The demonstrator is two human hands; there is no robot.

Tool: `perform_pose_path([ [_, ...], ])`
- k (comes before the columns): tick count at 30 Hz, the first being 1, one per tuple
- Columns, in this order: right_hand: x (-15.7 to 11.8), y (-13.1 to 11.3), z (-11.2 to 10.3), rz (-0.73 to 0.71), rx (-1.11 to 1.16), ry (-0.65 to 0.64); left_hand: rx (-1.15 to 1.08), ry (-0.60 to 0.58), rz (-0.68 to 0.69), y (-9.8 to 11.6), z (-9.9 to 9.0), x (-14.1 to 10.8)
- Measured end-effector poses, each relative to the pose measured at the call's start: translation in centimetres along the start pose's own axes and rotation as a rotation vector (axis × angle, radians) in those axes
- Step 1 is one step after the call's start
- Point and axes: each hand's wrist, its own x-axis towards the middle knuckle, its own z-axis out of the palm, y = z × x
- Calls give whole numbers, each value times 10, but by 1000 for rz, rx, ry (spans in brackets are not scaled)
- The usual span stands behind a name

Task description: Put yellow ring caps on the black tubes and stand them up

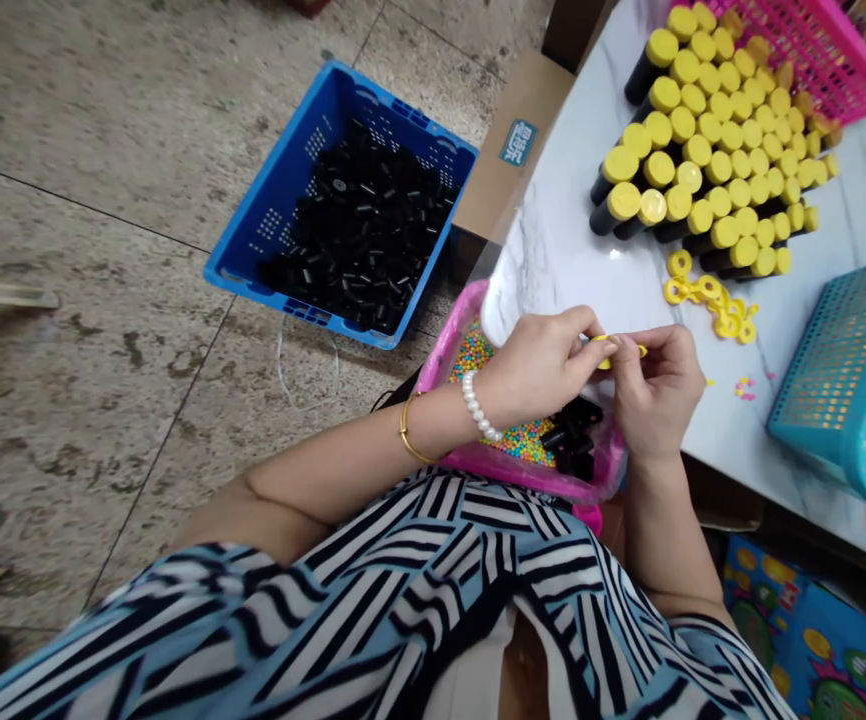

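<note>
My left hand (542,365) and my right hand (658,385) meet above the table's near corner. Their fingertips pinch small yellow plastic (604,364), mostly covered by the fingers; whether it is one piece or two I cannot tell. Beneath my wrists is a pink plastic-lined tub (609,475) holding small multicoloured beads (527,442) and several black tubes (575,440). Beyond my right hand, a little pile of yellow ring-shaped pieces (710,293) lies on the white marbled table (553,250). Farther back, many black tubes with yellow caps (695,150) stand in a close group.
On the floor at left, a blue crate (249,235) holds many black parts. A cardboard box (512,110) stands between it and the table. A teal basket (815,370) with yellow pieces is at right, a pink basket (838,60) at the back. Pink bits (745,388) lie near my right hand.
</note>
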Motion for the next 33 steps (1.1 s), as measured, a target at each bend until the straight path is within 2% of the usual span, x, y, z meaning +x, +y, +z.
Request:
perform_pose_path([
  [5, 2, 3, 2, 108, 122, -60, -7, 59, 2, -4, 10, 0],
  [7, 3, 4, 3, 123, 151, -88, 34, 80, 71, -8, 12, -7],
  [11, 3, 8, 2, 68, 164, -47, 211, 94, 291, -18, 17, -20],
  [13, 5, 15, -3, 118, 250, -83, 312, 134, 316, -21, 19, -22],
  [17, 19, 30, -19, 327, 565, -332, 301, 183, 287, -21, 19, -19],
  [19, 33, 32, -26, 424, 629, -484, 246, 165, 277, -19, 16, -16],
  [22, 52, 20, -30, 494, 557, -743, 189, 112, 244, -16, 11, -14],
  [24, 58, 7, -28, 466, 436, -832, 166, 86, 220, -14, 9, -13],
  [26, 58, -3, -24, 408, 330, -810, 159, 64, 191, -12, 9, -12],
  [28, 49, -5, -21, 356, 285, -727, 181, 48, 155, -10, 12, -10],
  [31, 28, 4, -19, 279, 314, -581, 220, -5, 140, -8, 12, -8],
  [33, 14, 15, -18, 245, 400, -467, 243, -47, 173, -12, 5, -6],
])
